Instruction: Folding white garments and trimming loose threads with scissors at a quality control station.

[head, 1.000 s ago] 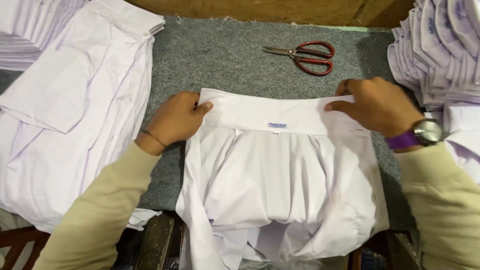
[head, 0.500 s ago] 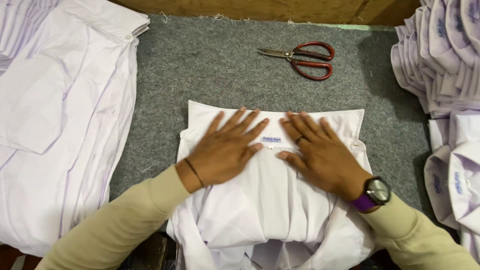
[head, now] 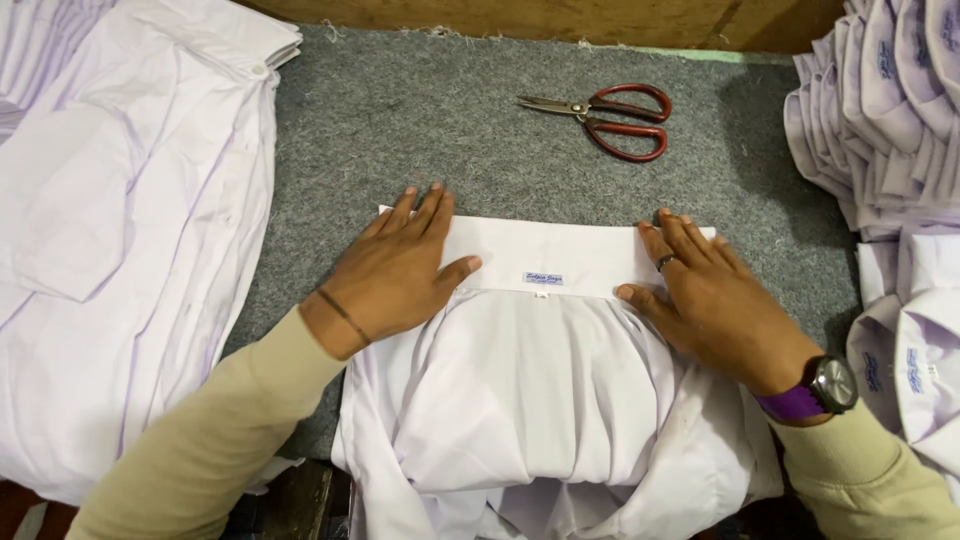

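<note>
Two hands, left (head: 400, 275) and right (head: 715, 300), are pressing flat with fingers released on one smooth white shirt (head: 540, 400), one red-handled scissors (head: 605, 118) lying at twelve o'clock.

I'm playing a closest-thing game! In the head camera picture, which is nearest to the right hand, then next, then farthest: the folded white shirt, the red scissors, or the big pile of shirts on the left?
From the right hand:
1. Folded white shirt, right under it.
2. Red scissors, up the grey mat.
3. Pile of shirts, far left edge.

A garment workshop: a grey felt-covered worktable (head: 400, 130), red-handled steel scissors (head: 610, 118), and stacks of identical folded white cotton shirts (head: 880, 110) piled at both sides
</note>
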